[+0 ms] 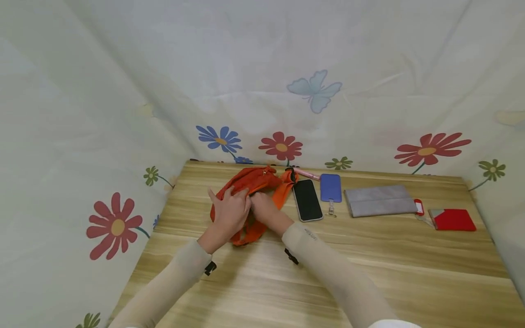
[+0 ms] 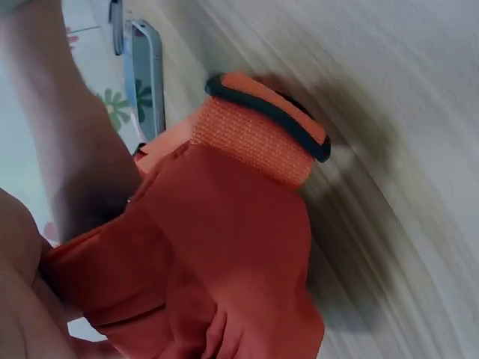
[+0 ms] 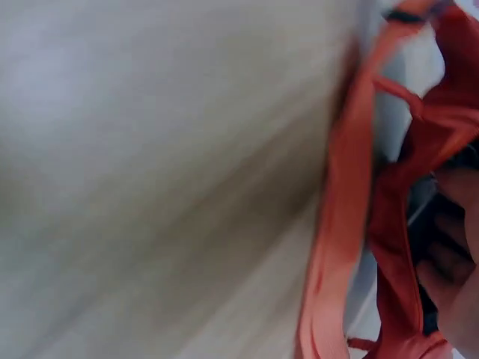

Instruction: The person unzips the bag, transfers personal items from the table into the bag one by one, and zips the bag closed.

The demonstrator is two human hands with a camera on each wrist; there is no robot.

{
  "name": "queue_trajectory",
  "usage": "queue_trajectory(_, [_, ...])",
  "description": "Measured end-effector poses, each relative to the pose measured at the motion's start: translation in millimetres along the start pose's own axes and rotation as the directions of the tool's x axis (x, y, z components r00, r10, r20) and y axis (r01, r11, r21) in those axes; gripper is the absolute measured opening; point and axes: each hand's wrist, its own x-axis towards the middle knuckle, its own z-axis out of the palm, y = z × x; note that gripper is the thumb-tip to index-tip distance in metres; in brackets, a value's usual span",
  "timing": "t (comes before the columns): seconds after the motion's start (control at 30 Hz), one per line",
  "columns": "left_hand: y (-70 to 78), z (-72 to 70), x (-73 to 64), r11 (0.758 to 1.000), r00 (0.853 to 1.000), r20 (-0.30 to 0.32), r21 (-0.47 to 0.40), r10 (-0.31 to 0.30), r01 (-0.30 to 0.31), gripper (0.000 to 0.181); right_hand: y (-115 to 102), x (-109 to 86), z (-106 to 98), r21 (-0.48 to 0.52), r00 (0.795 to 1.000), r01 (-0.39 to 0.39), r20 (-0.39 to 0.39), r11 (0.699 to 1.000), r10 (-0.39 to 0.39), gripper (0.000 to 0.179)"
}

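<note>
An orange-red waist bag [image 1: 251, 178] lies on the table, its zip opening parted. My left hand [image 1: 230, 210] grips the bag's edge; in the left wrist view that hand [image 2: 22, 292] shows only partly, beside the red fabric [image 2: 232, 217]. My right hand [image 1: 264, 209] reaches into the opening. The right wrist view shows its curled fingers [image 3: 449, 262] against the dark lining; whether they hold anything is hidden. The orange strap [image 3: 346, 202] runs alongside the bag. Just right of the bag lies a black-screened phone [image 1: 308, 200].
Right of the phone lie a blue card holder [image 1: 330, 187], a grey wallet [image 1: 380, 200] and a red card pouch [image 1: 454, 219] with a small red tag [image 1: 419, 207]. A pink pen-like item [image 1: 306, 174] is behind the phone. Flowered cloth [image 1: 348, 123] rises at the table's back.
</note>
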Motion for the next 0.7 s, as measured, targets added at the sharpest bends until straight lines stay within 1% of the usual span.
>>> queue_trajectory(0.03, [0.7, -0.4, -0.8, 1.000, 1.000, -0.002, -0.006, -0.015, 0.015, 0.041, 2.1, 3.7, -1.1, 0.015, 0.999, -0.027, 0.025, 1.000, 0.026, 0.017])
queue_trajectory(0.07, [0.8, -0.7, -1.2, 0.999, 0.999, -0.004, -0.017, -0.032, 0.032, 0.041, 4.2, 7.0, -2.4, 0.009, 0.997, -0.050, 0.053, 0.999, 0.050, 0.017])
queue_trajectory(0.17, [-2.1, -0.6, -1.1, 0.996, 0.998, 0.004, -0.052, -0.068, 0.068, 0.044, 9.8, 14.2, -5.0, -0.089, 0.986, -0.102, 0.126, 0.991, 0.112, 0.018])
queue_trajectory(0.27, [-5.6, -1.0, -1.3, 0.993, 0.997, 0.034, -0.091, -0.069, 0.072, 0.047, 12.3, 19.5, -7.4, -0.170, 0.962, -0.179, 0.174, 0.969, 0.208, 0.023])
queue_trajectory(0.3, [-6.4, -0.8, -1.4, 0.993, 0.997, 0.045, -0.099, -0.067, 0.071, 0.048, 12.4, 20.9, -7.6, -0.179, 0.947, -0.217, 0.199, 0.959, 0.252, 0.025])
queue_trajectory(0.33, [-6.7, -0.6, -2.0, 0.992, 0.997, 0.056, -0.102, -0.062, 0.067, 0.048, 12.2, 22.2, -7.9, -0.177, 0.926, -0.267, 0.223, 0.947, 0.303, 0.027])
queue_trajectory(0.4, [-6.0, 1.8, -3.0, 0.993, 0.996, 0.072, -0.097, -0.055, 0.062, 0.049, 13.0, 23.2, -6.8, -0.183, 0.878, -0.354, 0.273, 0.917, 0.393, 0.029])
queue_trajectory(0.47, [-3.6, 6.2, -3.1, 0.995, 0.994, 0.096, -0.079, -0.060, 0.068, 0.050, 15.7, 21.9, -5.3, -0.187, 0.833, -0.414, 0.317, 0.891, 0.453, 0.030])
queue_trajectory(0.5, [-2.7, 8.7, -3.1, 0.995, 0.992, 0.111, -0.067, -0.061, 0.069, 0.051, 17.2, 20.4, -5.2, -0.177, 0.819, -0.435, 0.329, 0.883, 0.469, 0.030])
queue_trajectory(0.53, [-2.2, 11.3, -2.9, 0.996, 0.990, 0.129, -0.055, -0.062, 0.070, 0.052, 18.9, 18.5, -5.5, -0.163, 0.818, -0.442, 0.330, 0.882, 0.471, 0.032])
queue_trajectory(0.57, [-2.0, 13.9, -2.4, 0.996, 0.986, 0.150, -0.041, -0.067, 0.074, 0.052, 20.4, 16.2, -6.3, -0.145, 0.826, -0.435, 0.328, 0.889, 0.458, 0.032])
queue_trajectory(0.63, [-2.9, 17.9, -0.7, 0.996, 0.979, 0.186, -0.027, -0.078, 0.084, 0.054, 20.7, 10.6, -11.3, -0.092, 0.853, -0.416, 0.306, 0.905, 0.423, 0.033])
queue_trajectory(0.7, [-5.0, 20.3, 0.6, 0.996, 0.975, 0.205, -0.025, -0.083, 0.090, 0.054, 17.2, 3.4, -17.0, -0.039, 0.884, -0.384, 0.275, 0.923, 0.379, 0.034])
